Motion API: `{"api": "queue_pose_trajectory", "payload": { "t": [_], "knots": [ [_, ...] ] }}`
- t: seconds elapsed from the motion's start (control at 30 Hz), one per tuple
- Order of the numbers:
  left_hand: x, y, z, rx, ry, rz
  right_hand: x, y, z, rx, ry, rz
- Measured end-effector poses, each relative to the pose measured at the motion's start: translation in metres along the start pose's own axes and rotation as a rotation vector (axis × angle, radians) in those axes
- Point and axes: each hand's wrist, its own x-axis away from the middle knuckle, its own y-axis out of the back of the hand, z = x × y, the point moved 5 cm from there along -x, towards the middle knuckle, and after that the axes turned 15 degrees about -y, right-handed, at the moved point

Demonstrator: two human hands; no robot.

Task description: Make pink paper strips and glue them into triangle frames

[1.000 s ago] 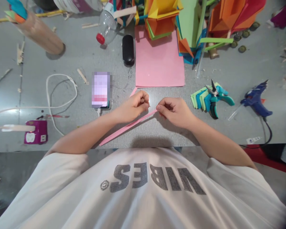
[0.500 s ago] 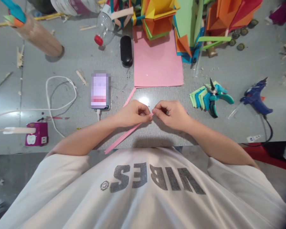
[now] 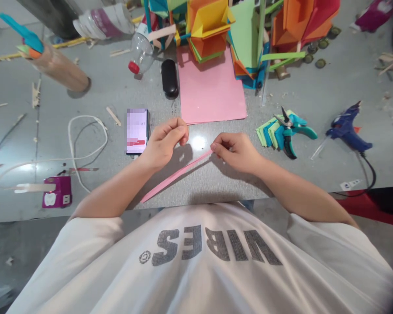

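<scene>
A long pink paper strip (image 3: 173, 178) runs slantwise from the table's front edge up to my right hand (image 3: 236, 151), which pinches its upper end between thumb and fingers. My left hand (image 3: 167, 141) is raised to the left of that end, off the strip, with fingers curled and thumb pressed against them. Whether it grips anything small is hidden. Just behind my hands lies a stack of pink paper sheets (image 3: 212, 91), its front edge near the left fingertips.
Left of my left hand lies a phone (image 3: 136, 131); a black case (image 3: 169, 78) sits behind. On the right are pliers (image 3: 290, 131) on folded paper pieces and a blue glue gun (image 3: 350, 131). Colourful paper constructions (image 3: 209, 26), a bottle (image 3: 140, 52) and a wooden cup (image 3: 62, 72) stand farther back.
My left hand has let go of the strip and moved up and left. My right hand still pinches the strip's end. The camera view has shifted slightly.
</scene>
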Motion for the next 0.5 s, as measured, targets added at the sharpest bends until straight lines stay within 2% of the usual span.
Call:
{"api": "queue_pose_trajectory", "payload": {
  "t": [0.1, 0.17, 0.3, 0.37, 0.43, 0.5],
  "knots": [
    [0.0, 0.001, -0.007, -0.05, -0.025, 0.007, 0.0, 0.002, 0.001, -0.03, 0.006, -0.004],
    [0.006, 0.003, -0.023, -0.107, -0.075, 0.029, -0.001, 0.008, 0.001, -0.062, 0.015, -0.062],
    [0.03, 0.007, -0.08, -0.268, -0.317, 0.047, -0.007, 0.026, -0.005, -0.234, -0.014, -0.289],
    [0.042, 0.0, -0.105, -0.289, -0.442, 0.141, -0.012, 0.031, -0.011, -0.368, -0.036, -0.331],
    [0.048, -0.012, -0.108, -0.303, -0.415, 0.277, -0.016, 0.032, -0.015, -0.491, -0.053, -0.331],
    [0.047, -0.025, -0.092, -0.308, -0.309, 0.359, -0.016, 0.031, -0.016, -0.579, -0.062, -0.326]
  ]
}}
